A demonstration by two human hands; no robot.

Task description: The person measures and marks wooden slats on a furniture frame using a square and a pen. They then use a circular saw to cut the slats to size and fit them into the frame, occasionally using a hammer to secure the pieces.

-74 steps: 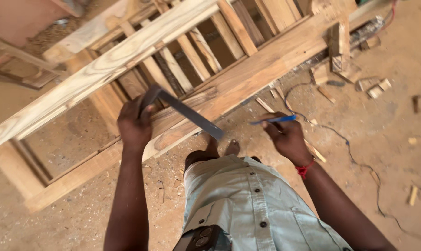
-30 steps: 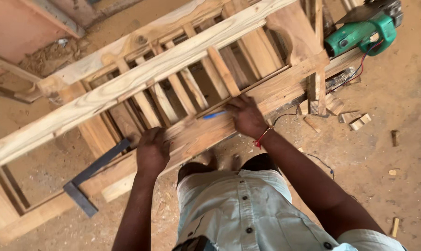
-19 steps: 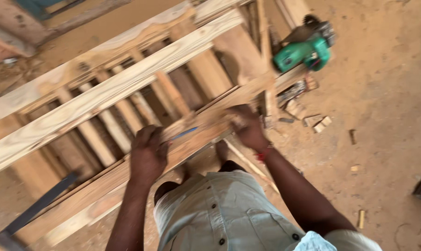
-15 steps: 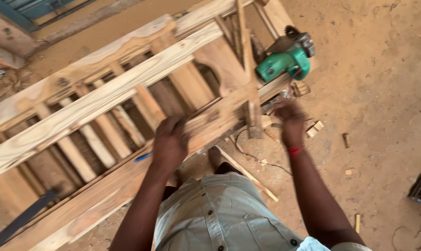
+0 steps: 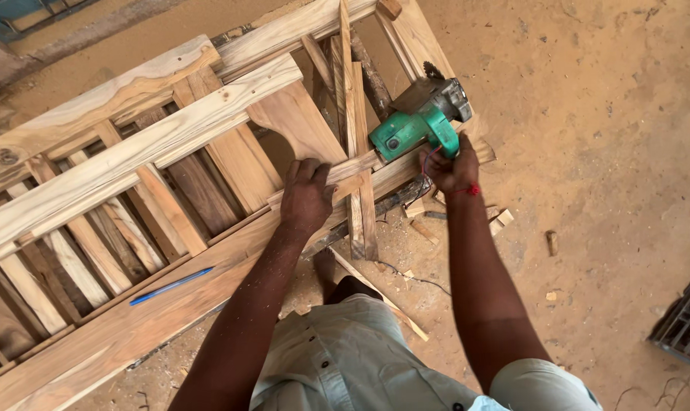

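My right hand (image 5: 452, 164) grips the handle of a green circular saw (image 5: 417, 122) that rests on the right end of a wooden frame (image 5: 132, 152). My left hand (image 5: 307, 198) lies flat, fingers spread, on the frame's near rail (image 5: 109, 335), beside a curved wooden piece (image 5: 295, 125). A blue pen (image 5: 170, 286) lies on that rail to the left of my left arm. Thin wooden strips (image 5: 356, 152) stand crossed between my two hands.
Small wood offcuts (image 5: 501, 221) and a thin black cord (image 5: 406, 275) lie on the sandy ground by my feet. A dark grid-like crate (image 5: 684, 320) sits at the right edge. The frame's slats fill the left half of the view.
The metal square has left view at the lower left. The pen now lies on the rail. My right hand moved right onto the saw's handle; my left hand moved right along the rail.
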